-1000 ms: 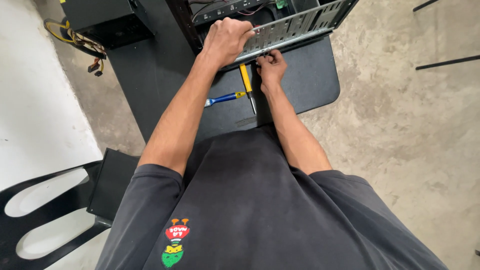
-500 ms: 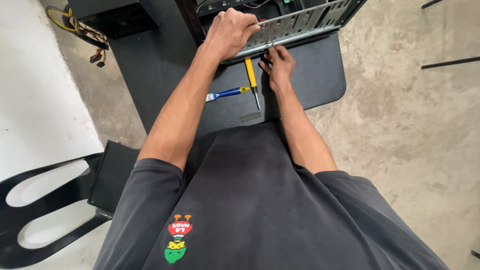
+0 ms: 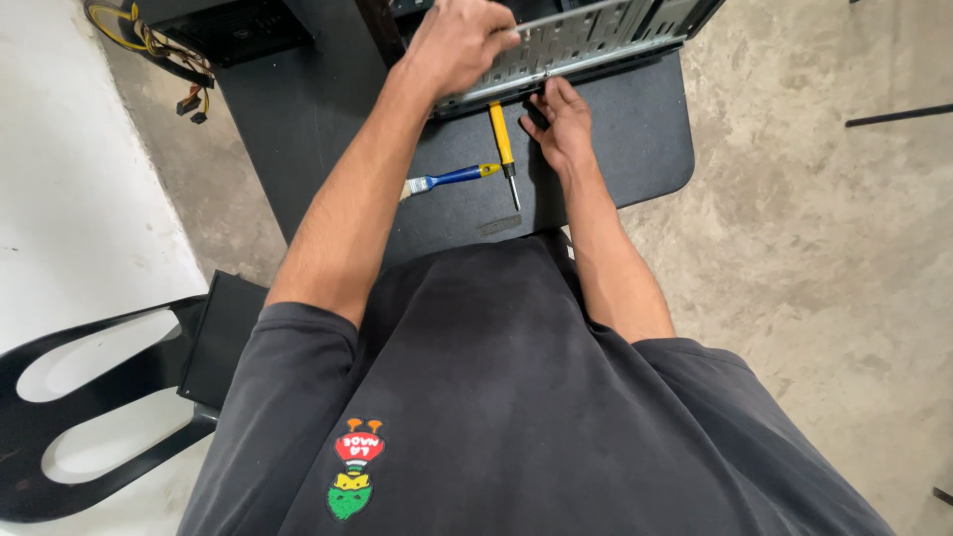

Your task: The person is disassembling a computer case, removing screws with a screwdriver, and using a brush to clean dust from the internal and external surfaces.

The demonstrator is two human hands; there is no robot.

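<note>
Computer case [image 3: 596,40] at 12 o'clock on dark counter [image 3: 645,139], metal rear edge facing the body. Left hand [image 3: 462,45] curled over the case's near rail, fingers closed on the metal. Right hand [image 3: 561,124] at 1 o'clock, fingertips against the case's lower edge; grip hidden, cannot tell how far open. Yellow-handled screwdriver [image 3: 504,149] flat on counter just beside the right hand, at its 9 o'clock. Blue-handled brush [image 3: 447,181] at 8 o'clock of the screwdriver. Bundled cables [image 3: 149,45] at 10 o'clock. Black chair [image 3: 109,417] at 8 o'clock.
</note>
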